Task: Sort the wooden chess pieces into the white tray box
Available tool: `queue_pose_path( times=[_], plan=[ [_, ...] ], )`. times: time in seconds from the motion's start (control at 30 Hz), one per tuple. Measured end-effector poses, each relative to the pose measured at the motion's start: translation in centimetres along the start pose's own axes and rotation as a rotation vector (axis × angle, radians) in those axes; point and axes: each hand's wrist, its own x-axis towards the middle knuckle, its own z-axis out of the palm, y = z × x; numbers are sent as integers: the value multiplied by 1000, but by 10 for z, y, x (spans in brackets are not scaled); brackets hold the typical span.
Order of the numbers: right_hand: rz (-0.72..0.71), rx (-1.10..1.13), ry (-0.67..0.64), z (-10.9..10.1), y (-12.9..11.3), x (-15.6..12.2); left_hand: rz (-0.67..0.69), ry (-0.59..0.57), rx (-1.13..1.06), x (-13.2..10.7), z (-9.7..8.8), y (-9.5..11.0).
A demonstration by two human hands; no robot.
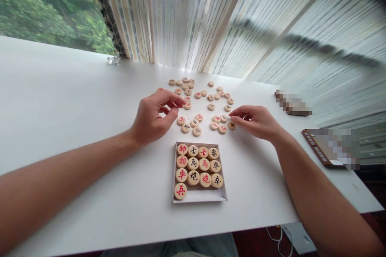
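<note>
My left hand hovers at the left of the scattered xiangqi pieces. Its thumb and fingers are apart, with the fingertips at a red-marked xiangqi piece; whether they touch it I cannot tell. On the right, my right hand has loosely bent fingers, apart, beside a black-marked piece and just above another piece. Neither hand visibly holds anything. Between my forearms lies a shallow white box with rows of round wooden pieces, red and black characters facing up. A single red piece occupies its front left corner.
Loose pieces, some face down, spread over the white table towards the striped curtain. A small clear object stands by the window. Two brown-edged items, partly blurred out, lie at the right. Cables hang below the front edge.
</note>
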Motion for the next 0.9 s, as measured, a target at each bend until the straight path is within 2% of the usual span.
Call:
queue_pose_path(
  times=[0.2,0.43,0.9],
  plan=[
    [50,77,-142,-9,9,1,5,-3,-3,1,0,0],
    [-3,205,-290,-20,9,0,10,-2,6,2,0,1],
    [-55,184,-281,-17,9,0,21,-9,42,2,-1,2]
  ],
)
